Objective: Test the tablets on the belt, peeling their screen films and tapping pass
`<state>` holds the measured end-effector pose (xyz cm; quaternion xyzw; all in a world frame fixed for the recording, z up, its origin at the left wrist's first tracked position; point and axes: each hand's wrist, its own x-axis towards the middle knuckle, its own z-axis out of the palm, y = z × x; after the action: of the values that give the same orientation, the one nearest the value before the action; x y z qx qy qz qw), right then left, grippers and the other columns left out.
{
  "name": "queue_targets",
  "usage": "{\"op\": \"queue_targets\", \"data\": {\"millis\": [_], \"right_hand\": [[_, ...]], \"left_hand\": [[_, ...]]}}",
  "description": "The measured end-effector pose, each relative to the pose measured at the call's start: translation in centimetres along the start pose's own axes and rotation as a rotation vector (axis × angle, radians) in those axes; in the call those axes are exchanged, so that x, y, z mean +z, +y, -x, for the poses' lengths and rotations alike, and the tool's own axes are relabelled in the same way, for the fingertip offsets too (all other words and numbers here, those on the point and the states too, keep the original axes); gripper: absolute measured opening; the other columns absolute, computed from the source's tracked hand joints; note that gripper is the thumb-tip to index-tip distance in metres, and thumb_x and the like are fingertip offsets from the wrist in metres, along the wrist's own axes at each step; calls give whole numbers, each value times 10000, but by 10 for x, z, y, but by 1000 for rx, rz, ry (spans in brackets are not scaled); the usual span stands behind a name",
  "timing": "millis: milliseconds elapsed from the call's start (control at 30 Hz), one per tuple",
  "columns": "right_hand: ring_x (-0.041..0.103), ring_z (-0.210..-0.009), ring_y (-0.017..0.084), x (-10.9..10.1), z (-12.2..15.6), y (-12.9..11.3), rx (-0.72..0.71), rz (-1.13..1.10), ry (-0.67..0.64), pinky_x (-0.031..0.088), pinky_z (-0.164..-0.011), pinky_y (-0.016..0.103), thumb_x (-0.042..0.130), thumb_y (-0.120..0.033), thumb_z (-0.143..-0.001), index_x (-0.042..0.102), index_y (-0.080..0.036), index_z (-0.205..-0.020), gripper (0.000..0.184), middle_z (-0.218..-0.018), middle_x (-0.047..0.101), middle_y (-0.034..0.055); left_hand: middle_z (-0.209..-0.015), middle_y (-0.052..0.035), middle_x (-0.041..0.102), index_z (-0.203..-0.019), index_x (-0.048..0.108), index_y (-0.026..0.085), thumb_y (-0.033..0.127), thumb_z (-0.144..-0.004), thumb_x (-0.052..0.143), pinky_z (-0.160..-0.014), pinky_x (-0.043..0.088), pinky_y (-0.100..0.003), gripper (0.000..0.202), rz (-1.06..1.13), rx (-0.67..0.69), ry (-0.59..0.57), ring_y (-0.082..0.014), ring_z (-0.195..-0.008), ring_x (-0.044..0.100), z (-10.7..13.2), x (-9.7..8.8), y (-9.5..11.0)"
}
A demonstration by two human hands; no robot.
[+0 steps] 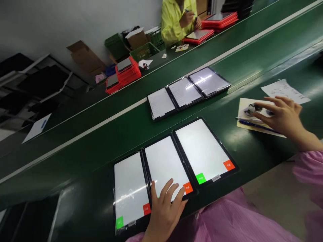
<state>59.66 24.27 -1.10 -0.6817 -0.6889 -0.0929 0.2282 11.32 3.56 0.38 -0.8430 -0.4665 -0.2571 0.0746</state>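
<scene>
Three tablets lie side by side in front of me: a left tablet, a middle tablet and a right tablet. Their white screens bear red "Fail" squares and green squares, one reading "Pass". My left hand is over the lower part of the middle tablet, fingers spread, holding nothing; whether a fingertip touches the glass I cannot tell. My right hand has thumb and index finger around a small shiny black-and-silver object above a yellowish paper pad. A blue pen lies beneath that hand.
Three more lit tablets lie in a row farther off on the green bench. A handwritten paper slip is beyond my right hand. Across the bench a person in yellow holds a pen beside red-cased tablets. Another red-cased stack stands left.
</scene>
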Motion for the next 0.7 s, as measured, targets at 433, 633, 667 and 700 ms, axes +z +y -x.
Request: {"op": "queue_targets", "data": {"millis": [433,633,667,700], "right_hand": [[731,-1015,283,25,-44,-159,-354,-476,-308,591,-887,396,541,-607,-976,772,-196,-1214,528,-1225,739,131],[721,-774,254,68,-72,-179,-393,-570,-345,600,-715,375,527,-546,-964,759,-228,-871,405,-968,773,75],[732,-809,264,64,-69,-180,-414,-590,-316,608,-736,390,516,-531,-975,741,-229,-854,395,-1021,774,82],[741,-851,275,56,-62,-182,-443,-612,-284,615,-751,400,506,-509,-989,724,-227,-853,382,-1068,771,93]], "left_hand": [[-1011,-21,791,-1083,706,228,281,-990,703,-1369,85,-534,107,-103,-143,-10,-219,-1130,752,2,2,12],[-1068,-33,784,-1134,701,255,258,-952,736,-1352,88,-637,185,-106,-222,-86,-261,-1165,734,1,-2,14],[-1100,-38,780,-1171,694,263,264,-947,745,-1345,102,-659,229,-97,-232,-135,-271,-1188,722,-4,-5,12],[-1142,-47,772,-1219,681,269,298,-944,757,-1337,129,-675,287,-80,-239,-196,-283,-1216,706,-10,-8,11]]}}
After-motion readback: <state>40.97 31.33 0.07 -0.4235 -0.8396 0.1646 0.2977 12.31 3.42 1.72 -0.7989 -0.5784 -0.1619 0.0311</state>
